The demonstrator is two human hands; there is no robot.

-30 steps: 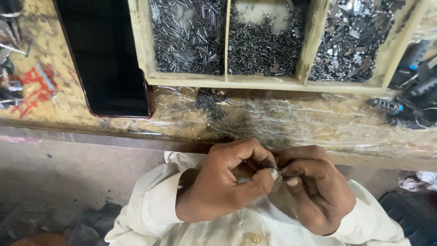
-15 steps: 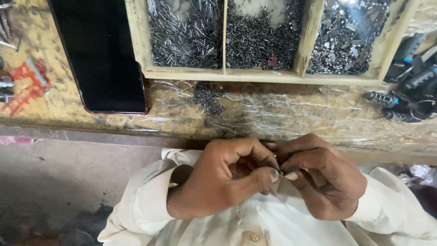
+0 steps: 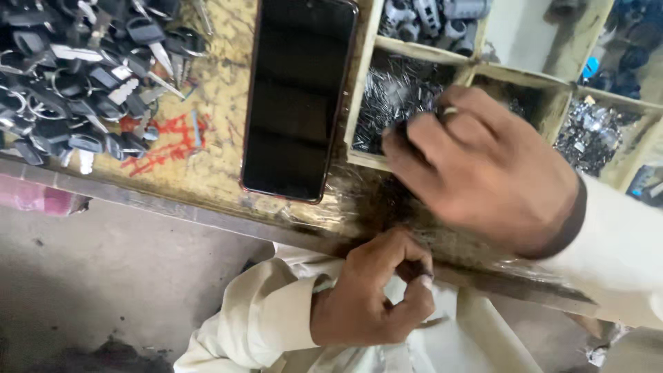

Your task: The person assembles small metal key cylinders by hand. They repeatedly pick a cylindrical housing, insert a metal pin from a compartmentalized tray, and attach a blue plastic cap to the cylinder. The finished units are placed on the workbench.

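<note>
My right hand (image 3: 483,166) is stretched out over the wooden compartment tray (image 3: 362,90). Its bunched fingers dip into the compartment of small silvery metal pins (image 3: 387,103). The hand is blurred and its fingertips hide whatever they touch. My left hand (image 3: 373,297) stays low in front of my cream shirt, below the bench edge. Its fingers are curled tight, with thumb and forefinger pinched on a small dark part (image 3: 413,271) that is mostly hidden.
A black phone (image 3: 297,103) lies screen-up on the plastic-wrapped bench (image 3: 207,173), left of the tray. A pile of black-headed keys (image 3: 76,69) fills the far left. Other compartments hold grey parts (image 3: 435,17) and shiny metal bits (image 3: 587,138). Concrete floor (image 3: 103,276) lies below.
My hands were pressed together at my chest over a small part. The right hand has now left it and reached up into the pin compartment; the view has shifted closer and leftward.
</note>
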